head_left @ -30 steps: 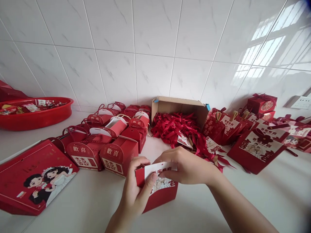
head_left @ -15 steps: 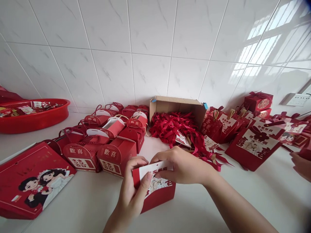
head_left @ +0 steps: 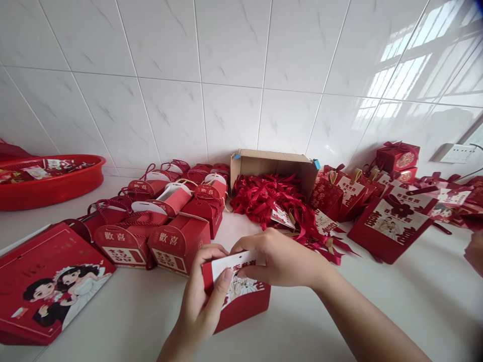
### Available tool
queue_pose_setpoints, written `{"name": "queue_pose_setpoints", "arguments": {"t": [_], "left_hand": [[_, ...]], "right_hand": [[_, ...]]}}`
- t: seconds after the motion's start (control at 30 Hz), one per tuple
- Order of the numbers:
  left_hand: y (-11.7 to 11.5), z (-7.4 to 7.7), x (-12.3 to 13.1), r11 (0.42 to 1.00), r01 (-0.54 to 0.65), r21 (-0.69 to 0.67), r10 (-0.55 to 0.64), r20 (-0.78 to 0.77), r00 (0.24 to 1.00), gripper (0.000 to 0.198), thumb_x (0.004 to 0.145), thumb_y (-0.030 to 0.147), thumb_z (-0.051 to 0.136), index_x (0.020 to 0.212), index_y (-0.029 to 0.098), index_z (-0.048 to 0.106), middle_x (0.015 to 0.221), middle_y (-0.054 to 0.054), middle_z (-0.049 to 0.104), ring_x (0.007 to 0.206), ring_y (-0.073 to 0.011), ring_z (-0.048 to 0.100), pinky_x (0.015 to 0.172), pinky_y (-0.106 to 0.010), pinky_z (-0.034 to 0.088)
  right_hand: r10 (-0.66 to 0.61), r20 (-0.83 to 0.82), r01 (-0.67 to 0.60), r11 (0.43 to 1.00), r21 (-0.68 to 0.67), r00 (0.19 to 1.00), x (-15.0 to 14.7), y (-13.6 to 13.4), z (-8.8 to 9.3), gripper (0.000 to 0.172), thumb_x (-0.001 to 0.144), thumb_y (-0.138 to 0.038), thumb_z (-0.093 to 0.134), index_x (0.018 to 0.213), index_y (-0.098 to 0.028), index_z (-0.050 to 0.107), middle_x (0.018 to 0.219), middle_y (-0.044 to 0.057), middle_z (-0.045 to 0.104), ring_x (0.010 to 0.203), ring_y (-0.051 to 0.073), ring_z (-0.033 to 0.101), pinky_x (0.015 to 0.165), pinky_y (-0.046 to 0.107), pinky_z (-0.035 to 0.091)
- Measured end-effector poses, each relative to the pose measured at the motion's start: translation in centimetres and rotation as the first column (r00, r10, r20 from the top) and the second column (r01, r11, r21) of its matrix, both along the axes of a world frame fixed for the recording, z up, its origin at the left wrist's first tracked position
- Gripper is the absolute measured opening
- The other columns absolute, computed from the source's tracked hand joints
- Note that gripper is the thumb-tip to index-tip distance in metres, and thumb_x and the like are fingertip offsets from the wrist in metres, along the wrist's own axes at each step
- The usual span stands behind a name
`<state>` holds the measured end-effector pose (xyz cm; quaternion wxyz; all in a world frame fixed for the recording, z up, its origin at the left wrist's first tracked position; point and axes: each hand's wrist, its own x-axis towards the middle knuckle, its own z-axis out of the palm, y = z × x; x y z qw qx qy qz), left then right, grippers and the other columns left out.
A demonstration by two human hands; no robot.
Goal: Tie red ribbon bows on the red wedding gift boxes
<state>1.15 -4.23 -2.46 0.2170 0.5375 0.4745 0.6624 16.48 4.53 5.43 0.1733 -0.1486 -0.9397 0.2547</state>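
Observation:
A red gift box with a white printed card front stands on the white counter in front of me. My left hand grips its left side, thumb across the printed front and fingers behind. My right hand is curled over the top right edge, pinching the box there; its fingertips are partly hidden. Behind the box, red ribbons with printed tags spill from a cardboard box lying on its side.
Several red candy boxes with rope handles stand to the left, beside a larger red box with a printed couple. A red basin of sweets is far left. Finished-looking gift boxes stand right. Another person's hand shows at the right edge.
My view has shifted slightly, while both my hands keep the same grip on the gift box. The other person's hand at the right edge has moved a little outward.

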Motion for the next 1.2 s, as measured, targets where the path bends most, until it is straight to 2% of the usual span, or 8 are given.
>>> {"name": "queue_pose_setpoints", "arguments": {"t": [0.17, 0.3, 0.4, 0.47, 0.63, 0.83, 1.0, 1.2], "left_hand": [[0.1, 0.3, 0.1, 0.999, -0.05, 0.008, 0.05, -0.038, 0.998, 0.016, 0.085, 0.037, 0.057, 0.088, 0.022, 0.052, 0.088, -0.003, 0.053, 0.084, -0.0164, 0.052, 0.072, -0.024, 0.043], [0.2, 0.3, -0.2, 0.999, -0.043, 0.01, 0.043, -0.099, 0.994, 0.015, 0.086, 0.036, 0.055, 0.087, 0.022, 0.05, 0.087, -0.003, 0.052, 0.082, -0.0164, 0.053, 0.072, -0.025, 0.043], [0.2, 0.2, -0.4, 0.999, -0.043, -0.021, 0.041, -0.107, 0.993, 0.014, 0.087, 0.035, 0.054, 0.089, 0.022, 0.049, 0.088, -0.002, 0.052, 0.079, -0.0157, 0.054, 0.07, -0.025, 0.043], [0.1, 0.2, -0.3, 0.999, -0.047, -0.027, 0.044, -0.099, 0.994, 0.014, 0.087, 0.035, 0.054, 0.089, 0.022, 0.048, 0.088, -0.002, 0.052, 0.08, -0.0155, 0.053, 0.07, -0.024, 0.042], [0.0, 0.5, 0.3, 0.997, -0.055, -0.046, 0.052, -0.06, 0.997, 0.015, 0.087, 0.037, 0.054, 0.088, 0.023, 0.047, 0.09, -0.001, 0.051, 0.081, -0.0151, 0.051, 0.071, -0.024, 0.041], [0.1, 0.7, 0.6, 0.998, -0.057, -0.033, 0.055, -0.044, 0.998, 0.015, 0.087, 0.036, 0.054, 0.088, 0.023, 0.047, 0.09, -0.001, 0.051, 0.085, -0.0155, 0.05, 0.076, -0.024, 0.04], [0.0, 0.7, 0.7, 0.997, -0.062, -0.05, 0.061, -0.022, 0.998, 0.015, 0.086, 0.037, 0.054, 0.088, 0.024, 0.047, 0.09, -0.001, 0.051, 0.085, -0.0155, 0.05, 0.073, -0.024, 0.04], [0.0, 0.6, 0.6, 0.996, -0.067, -0.058, 0.066, -0.02, 0.998, 0.018, 0.086, 0.04, 0.055, 0.087, 0.023, 0.048, 0.089, -0.001, 0.052, 0.081, -0.0157, 0.051, 0.072, -0.025, 0.041]], "right_hand": [[-0.039, 0.022, 0.04, 0.998, -0.045, 0.999, 0.7, 0.2, 0.6, 0.031, 0.079, -0.032, 0.067, 0.106, -0.018, 0.061, 0.084, 0.003, 0.07, 0.068, 0.014, 0.061, 0.06, 0.022, 0.044], [-0.217, -0.181, 0.194, 0.971, -0.137, 0.959, 3.0, 2.7, 1.4, 0.028, 0.091, -0.039, 0.048, 0.106, -0.019, 0.061, 0.099, 0.006, 0.068, 0.088, 0.016, 0.063, 0.074, 0.026, 0.049], [-0.544, -0.248, 0.531, 0.838, -0.121, 0.802, 5.4, 6.2, 0.9, 0.03, 0.092, -0.039, 0.042, 0.102, -0.018, 0.061, 0.09, 0.006, 0.069, 0.082, 0.016, 0.064, 0.07, 0.026, 0.049], [-0.717, -0.046, 0.719, 0.695, 0.015, 0.695, 6.8, 8.6, -0.1, 0.027, 0.091, -0.031, 0.043, 0.102, -0.018, 0.064, 0.091, 0.006, 0.07, 0.08, 0.017, 0.063, 0.069, 0.026, 0.047], [-0.677, 0.284, 0.676, 0.728, 0.118, 0.679, 8.0, 11.7, -2.9, 0.015, 0.072, -0.011, 0.059, 0.072, -0.019, 0.071, 0.076, 0.003, 0.071, 0.071, 0.017, 0.064, 0.064, 0.022, 0.044], [-0.605, 0.333, 0.609, 0.786, 0.104, 0.723, 5.4, 11.8, -4.8, 0.023, 0.074, -0.009, 0.057, 0.084, -0.022, 0.073, 0.085, 0.002, 0.072, 0.078, 0.015, 0.064, 0.066, 0.018, 0.044], [-0.672, 0.356, 0.663, 0.73, 0.168, 0.649, 4.6, 12.2, -6.2, 0.024, 0.071, -0.006, 0.057, 0.085, -0.018, 0.072, 0.089, 0.008, 0.071, 0.079, 0.019, 0.064, 0.066, 0.022, 0.042], [-0.762, 0.306, 0.748, 0.637, 0.188, 0.571, 3.6, 11.8, -6.3, 0.029, 0.088, -0.032, 0.046, 0.107, -0.018, 0.063, 0.095, 0.01, 0.069, 0.082, 0.022, 0.064, 0.064, 0.025, 0.043]]}}
